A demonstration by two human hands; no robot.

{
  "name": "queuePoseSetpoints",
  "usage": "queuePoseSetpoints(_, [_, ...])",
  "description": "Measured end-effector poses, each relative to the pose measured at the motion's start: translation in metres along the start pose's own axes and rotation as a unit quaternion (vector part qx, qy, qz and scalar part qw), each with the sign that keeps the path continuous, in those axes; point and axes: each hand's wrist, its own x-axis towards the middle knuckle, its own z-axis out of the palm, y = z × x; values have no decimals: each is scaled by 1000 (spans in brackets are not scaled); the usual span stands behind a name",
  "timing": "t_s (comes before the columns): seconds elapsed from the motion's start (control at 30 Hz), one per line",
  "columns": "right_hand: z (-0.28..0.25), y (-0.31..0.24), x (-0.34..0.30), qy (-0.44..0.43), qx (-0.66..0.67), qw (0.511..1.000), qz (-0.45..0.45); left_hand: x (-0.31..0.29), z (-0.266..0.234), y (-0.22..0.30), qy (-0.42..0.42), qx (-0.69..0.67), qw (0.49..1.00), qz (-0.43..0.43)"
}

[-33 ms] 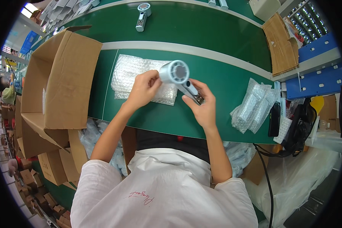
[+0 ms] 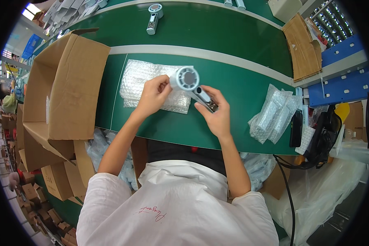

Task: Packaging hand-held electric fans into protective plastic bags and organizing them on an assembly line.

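A light blue handheld fan [image 2: 188, 78] is held over the green table, its round head up and left, its handle slanting down to the right. My right hand [image 2: 215, 112] is closed around the handle, thumb on the near side. With bent fingers, my left hand [image 2: 155, 93] pinches the left edge of the fan's head; its fingertips are partly hidden. Under the fan and my left hand lies a stack of clear bubble-wrap bags [image 2: 136, 78]. To the right, several bubble-wrapped packages [image 2: 274, 115] rest on the table.
A large open cardboard box [image 2: 80, 90] stands at the left. Another fan [image 2: 153, 20] lies on the green belt beyond the pale rail. At the right are a black phone-like object [image 2: 296, 129], a white keypad [image 2: 305, 139] and a cardboard sheet [image 2: 302, 49]. A black cable [image 2: 290, 197] hangs down.
The fan and both hands have shifted slightly left, and the fan's head sits a little lower. The grip looks the same.
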Motion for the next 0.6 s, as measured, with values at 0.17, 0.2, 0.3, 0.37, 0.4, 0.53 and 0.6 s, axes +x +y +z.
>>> queuePoseSetpoints(0.17, [6,3,1,-9,-84,996,1,4,-4,-2,67,-262,953,-136])
queuePoseSetpoints(0.2, [6,2,0,-16,-115,993,-13,3,-3,0,81,-260,955,-122])
queuePoseSetpoints(0.3, [5,-4,-3,-32,-210,976,-54,3,1,9,119,-253,957,-79])
queuePoseSetpoints(0.37, [3,-20,-2,-32,-262,963,-58,11,-3,27,132,-67,988,44])
queuePoseSetpoints(0.4, [3,-33,-2,-40,-309,948,-55,13,-4,41,132,-67,988,48])
queuePoseSetpoints(0.53, [-6,-68,-3,-38,-354,934,-12,15,28,84,46,149,949,275])
queuePoseSetpoints(0.6, [-16,-76,2,-3,-253,966,60,23,28,101,56,142,942,299])
